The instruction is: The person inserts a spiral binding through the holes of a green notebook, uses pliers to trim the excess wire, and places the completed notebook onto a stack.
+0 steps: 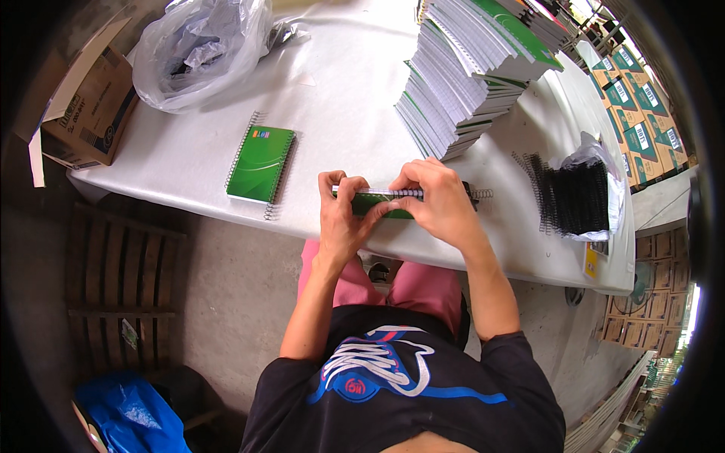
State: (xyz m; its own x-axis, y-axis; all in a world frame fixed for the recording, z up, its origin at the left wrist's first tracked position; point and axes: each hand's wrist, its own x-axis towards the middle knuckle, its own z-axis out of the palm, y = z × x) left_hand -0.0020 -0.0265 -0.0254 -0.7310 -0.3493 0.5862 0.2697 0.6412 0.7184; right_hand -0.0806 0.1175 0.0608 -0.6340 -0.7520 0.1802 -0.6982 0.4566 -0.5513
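Note:
Near the table's front edge, a small green-covered notebook is held between my two hands, with its white page edges facing up. My left hand pinches its left end, thumb in front and fingers behind. My right hand grips the right part, its thumb meeting the left thumb near the middle. A wire coil sticks out to the right past my right hand. Left of my hands lies a green spiral notebook with coil ends protruding. Black spiral coils are heaped to the right on plastic.
Tall leaning stacks of green-covered page blocks stand at the far right of the white table. A clear plastic bag and an open cardboard box sit at the left. Stacked cartons and a wooden pallet are beyond the table.

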